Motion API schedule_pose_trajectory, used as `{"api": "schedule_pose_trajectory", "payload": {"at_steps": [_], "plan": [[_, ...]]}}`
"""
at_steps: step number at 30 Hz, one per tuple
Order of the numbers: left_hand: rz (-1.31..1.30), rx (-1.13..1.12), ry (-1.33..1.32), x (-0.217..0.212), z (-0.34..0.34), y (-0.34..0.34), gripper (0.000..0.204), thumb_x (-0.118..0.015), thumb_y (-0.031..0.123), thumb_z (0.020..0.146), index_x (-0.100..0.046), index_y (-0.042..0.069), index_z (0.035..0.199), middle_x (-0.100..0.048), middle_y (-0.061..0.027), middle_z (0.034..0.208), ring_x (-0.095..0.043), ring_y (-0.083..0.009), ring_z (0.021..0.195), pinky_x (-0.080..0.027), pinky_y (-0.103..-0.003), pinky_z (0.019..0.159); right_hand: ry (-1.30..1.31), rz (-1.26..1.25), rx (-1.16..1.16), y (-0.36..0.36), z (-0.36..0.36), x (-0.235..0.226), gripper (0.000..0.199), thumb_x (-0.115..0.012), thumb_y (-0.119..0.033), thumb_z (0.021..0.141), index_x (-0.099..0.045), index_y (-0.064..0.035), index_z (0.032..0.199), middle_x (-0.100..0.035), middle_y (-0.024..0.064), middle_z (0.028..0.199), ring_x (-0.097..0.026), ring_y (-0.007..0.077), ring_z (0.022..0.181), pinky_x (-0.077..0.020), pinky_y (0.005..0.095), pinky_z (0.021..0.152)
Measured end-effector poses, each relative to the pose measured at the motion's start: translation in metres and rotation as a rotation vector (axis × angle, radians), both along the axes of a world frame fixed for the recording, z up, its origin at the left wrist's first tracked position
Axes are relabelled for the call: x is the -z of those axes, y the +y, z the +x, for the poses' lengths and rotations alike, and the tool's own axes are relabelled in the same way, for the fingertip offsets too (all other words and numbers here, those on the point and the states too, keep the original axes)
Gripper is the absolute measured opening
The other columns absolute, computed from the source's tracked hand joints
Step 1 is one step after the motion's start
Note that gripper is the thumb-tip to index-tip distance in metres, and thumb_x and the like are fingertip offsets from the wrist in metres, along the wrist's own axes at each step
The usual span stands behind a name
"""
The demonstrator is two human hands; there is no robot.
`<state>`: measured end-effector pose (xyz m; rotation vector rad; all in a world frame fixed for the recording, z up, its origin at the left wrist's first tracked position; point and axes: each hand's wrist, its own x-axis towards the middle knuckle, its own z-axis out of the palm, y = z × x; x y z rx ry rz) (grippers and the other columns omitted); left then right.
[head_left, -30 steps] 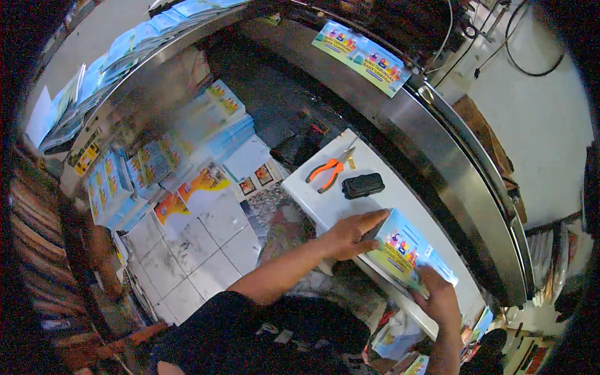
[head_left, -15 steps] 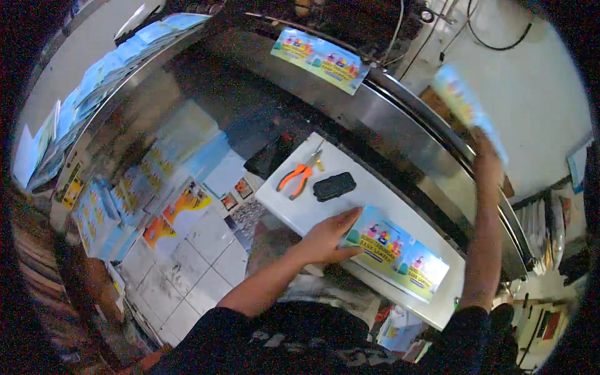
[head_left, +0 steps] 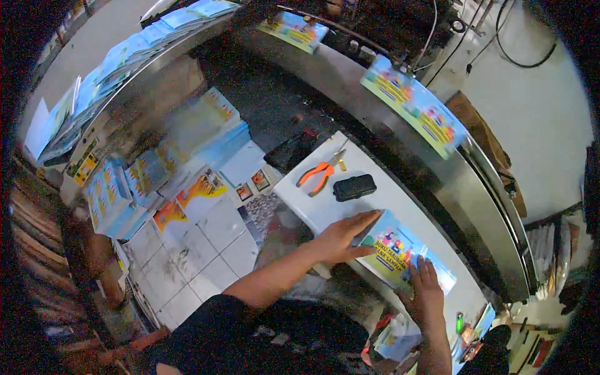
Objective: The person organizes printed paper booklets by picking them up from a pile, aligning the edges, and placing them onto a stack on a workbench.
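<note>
On the narrow white tabletop [head_left: 312,212] lies what looks like a small stack of printed colourful sheets [head_left: 392,242], with blue, yellow and green artwork. My left hand [head_left: 340,242] rests against the stack's left end, thumb and fingers spread apart. My right hand [head_left: 428,290] lies over the near right part, fingers stretched out on the top sheet. Farther off, a matching sheet [head_left: 412,103] lies on the curved metal ledge. A second one [head_left: 294,31] sits farther left along that ledge.
Orange-handled pliers [head_left: 317,176] and a black case [head_left: 354,187] lie on the tabletop beyond my left hand. A green lighter [head_left: 459,322] is near its right end. Stacked prints [head_left: 107,200] stand on the tiled floor; more sheets [head_left: 125,56] line the far-left ledge.
My right hand has left the sheet it held at the upper right, which now rests on the metal ledge, and has come down onto the stack. My left hand stays at the stack's end.
</note>
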<state>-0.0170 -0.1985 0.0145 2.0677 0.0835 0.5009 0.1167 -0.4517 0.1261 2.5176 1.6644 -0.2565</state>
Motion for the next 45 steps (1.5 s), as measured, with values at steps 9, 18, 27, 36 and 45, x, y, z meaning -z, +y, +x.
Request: {"api": "schedule_pose_trajectory", "payload": {"at_steps": [9, 18, 27, 36, 45], "plan": [[-0.017, 0.004, 0.032, 0.006, 0.001, 0.004, 0.084, -0.063, 0.047, 0.088, -0.026, 0.005, 0.150, -0.036, -0.0189, 0.150, -0.035, -0.0362, 0.138, -0.029, -0.043, 0.114, 0.272, 0.188, -0.072, -0.002, 0.031, -0.025, 0.056, -0.077, -0.013, 0.071, -0.058, -0.0036, 0.123, -0.064, 0.0203, 0.118, -0.061, 0.0363, 0.111, -0.0496, 0.0419, 0.094], [0.167, -0.043, 0.013, 0.005, 0.001, -0.006, 0.095, -0.067, 0.046, 0.083, -0.018, 0.001, 0.151, -0.031, -0.0239, 0.151, -0.037, -0.0383, 0.136, -0.031, -0.043, 0.112, -0.301, 0.664, 0.312, 0.037, 0.214, -0.139, 0.045, -0.051, -0.005, 0.092, -0.051, -0.0115, 0.137, -0.058, 0.0155, 0.132, -0.058, 0.0242, 0.119, -0.0488, 0.0399, 0.095], [0.174, -0.018, 0.030, 0.012, 0.005, -0.004, 0.094, -0.066, 0.041, 0.083, -0.016, 0.003, 0.152, -0.031, -0.0227, 0.152, -0.036, -0.0353, 0.137, -0.031, -0.042, 0.113, -0.840, 0.391, -0.057, 0.123, 0.235, -0.030, 0.036, -0.043, -0.019, 0.097, -0.057, -0.0118, 0.129, -0.063, 0.0156, 0.124, -0.057, 0.0373, 0.115, -0.0423, 0.0425, 0.101], [0.134, -0.030, -0.022, 0.007, 0.001, -0.005, 0.092, -0.069, 0.039, 0.082, -0.021, 0.004, 0.151, -0.032, -0.0207, 0.152, -0.036, -0.0370, 0.137, -0.031, -0.043, 0.113, 0.043, 0.094, -0.026, 0.008, 0.017, -0.013, 0.074, -0.084, -0.029, 0.067, -0.054, -0.0089, 0.131, -0.047, 0.0198, 0.141, -0.047, 0.0360, 0.128, -0.0430, 0.0421, 0.104], [0.081, -0.030, 0.008, 0.002, 0.004, -0.002, 0.089, -0.067, 0.046, 0.084, -0.025, 0.004, 0.150, -0.035, -0.0204, 0.150, -0.037, -0.0368, 0.136, -0.031, -0.042, 0.113, 0.114, 0.029, 0.016, -0.011, 0.008, 0.008, 0.073, -0.077, -0.037, 0.075, -0.049, -0.0073, 0.135, -0.039, 0.0133, 0.150, -0.039, 0.0335, 0.137, -0.0431, 0.0452, 0.104]]}}
